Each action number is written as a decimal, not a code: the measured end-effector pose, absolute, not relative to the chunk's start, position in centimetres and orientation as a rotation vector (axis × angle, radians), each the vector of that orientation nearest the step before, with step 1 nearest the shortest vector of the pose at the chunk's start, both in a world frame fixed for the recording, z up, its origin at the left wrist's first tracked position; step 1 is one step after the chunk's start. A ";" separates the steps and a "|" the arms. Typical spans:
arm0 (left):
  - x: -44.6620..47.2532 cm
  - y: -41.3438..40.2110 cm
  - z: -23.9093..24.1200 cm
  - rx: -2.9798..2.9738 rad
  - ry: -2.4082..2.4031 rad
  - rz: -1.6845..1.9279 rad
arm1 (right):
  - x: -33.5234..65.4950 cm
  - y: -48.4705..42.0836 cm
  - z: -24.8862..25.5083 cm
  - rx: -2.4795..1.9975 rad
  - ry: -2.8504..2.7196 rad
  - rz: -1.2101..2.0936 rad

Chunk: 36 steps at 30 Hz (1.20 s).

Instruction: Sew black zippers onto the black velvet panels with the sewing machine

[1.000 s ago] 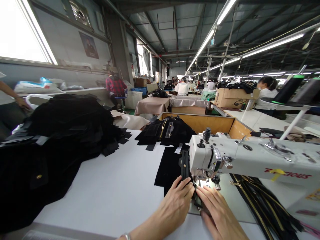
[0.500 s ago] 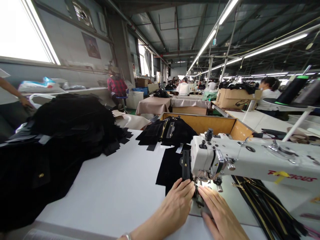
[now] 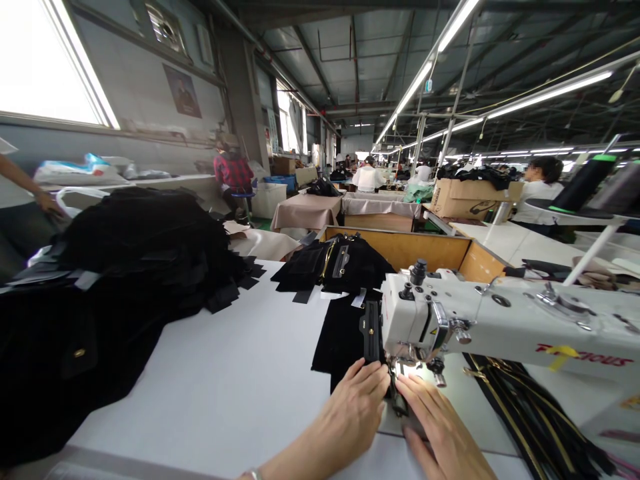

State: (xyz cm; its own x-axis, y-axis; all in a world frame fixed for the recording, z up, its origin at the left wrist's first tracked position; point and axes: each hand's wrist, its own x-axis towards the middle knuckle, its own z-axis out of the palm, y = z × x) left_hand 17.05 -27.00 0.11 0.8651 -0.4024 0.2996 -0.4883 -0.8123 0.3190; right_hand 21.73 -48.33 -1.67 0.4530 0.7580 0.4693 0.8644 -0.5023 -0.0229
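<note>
My left hand [image 3: 353, 410] lies flat with its fingers stretched out on a black fabric piece [image 3: 343, 337], just left of the needle of a white sewing machine [image 3: 500, 320]. My right hand [image 3: 440, 427] rests flat on the same piece to the right of the needle, fingers pointing toward the presser foot. Both sets of fingertips nearly meet under the machine head. A narrow black strap part [image 3: 371, 330] stands against the machine's left face. The needle itself is hidden behind my fingers.
A large heap of black fabric [image 3: 115, 280] covers the left of the white table [image 3: 225, 387]. Stitched black pieces [image 3: 335, 263] lie beyond, before a wooden bin [image 3: 425, 247]. Black and gold zipper strips [image 3: 530, 407] trail at right. Other people sit at distant tables.
Nothing has visibly changed apart from a slight shift of the camera; both hands stay pressed on the fabric at the needle.
</note>
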 end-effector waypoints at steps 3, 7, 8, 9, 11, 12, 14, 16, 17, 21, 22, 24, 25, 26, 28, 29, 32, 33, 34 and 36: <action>16.8 -26.9 0.6 2.622 -0.659 0.297 | 21.7 -48.3 -1.6 -2.424 -1.399 -0.587; 16.9 -26.9 0.8 2.635 -0.625 0.253 | 21.6 -48.2 -1.8 -2.434 -1.361 -0.569; 17.0 -26.8 0.8 2.650 -0.606 0.244 | 21.6 -48.2 -1.9 -2.441 -1.356 -0.563; 17.2 -26.7 0.7 2.675 -0.580 0.238 | 21.6 -48.2 -2.0 -2.445 -1.355 -0.558; 17.6 -26.4 0.6 2.751 -0.518 0.243 | 21.6 -48.3 -2.1 -2.445 -1.351 -0.557; 17.8 -26.1 0.6 2.793 -0.491 0.253 | 21.6 -48.4 -2.0 -2.439 -1.354 -0.559; 17.9 -25.7 0.6 2.859 -0.475 0.281 | 21.6 -48.5 -1.7 -2.410 -1.365 -0.573; 17.4 -25.5 0.7 2.891 -0.487 0.329 | 21.3 -48.5 -1.3 -2.358 -1.385 -0.586; 17.0 -25.6 0.8 2.903 -0.492 0.364 | 21.2 -48.5 -1.0 -2.327 -1.402 -0.579; 14.3 -26.5 1.4 2.985 -0.439 0.449 | 20.5 -48.4 -0.4 -2.222 -1.465 -0.461; 13.7 -26.7 1.6 2.995 -0.476 0.435 | 20.5 -48.5 -0.5 -2.215 -1.461 -0.422; 12.9 -26.8 2.1 2.968 -0.623 0.391 | 20.7 -48.9 -0.6 -2.213 -1.426 -0.348; 12.9 -26.6 2.3 2.935 -0.713 0.366 | 20.9 -49.2 -0.6 -2.214 -1.399 -0.316; 13.0 -26.3 2.5 2.905 -0.781 0.352 | 21.1 -49.5 -0.6 -2.213 -1.368 -0.288; 14.0 -25.6 2.6 2.876 -0.831 0.355 | 21.7 -50.1 -0.5 -2.214 -1.302 -0.245; 14.7 -25.2 2.5 2.881 -0.823 0.352 | 22.1 -50.4 -0.3 -2.222 -1.265 -0.233; 17.7 -24.4 1.9 2.922 -0.734 0.328 | 23.1 -50.5 -0.1 -2.280 -1.140 -0.225; 18.7 -24.2 1.6 2.927 -0.712 0.318 | 23.5 -50.3 -0.2 -2.301 -1.118 -0.222; 19.6 -24.0 1.5 2.924 -0.703 0.320 | 23.9 -50.0 -0.3 -2.320 -1.115 -0.216; 20.9 -24.0 1.4 2.915 -0.722 0.345 | 24.8 -49.5 -0.9 -2.345 -1.155 -0.204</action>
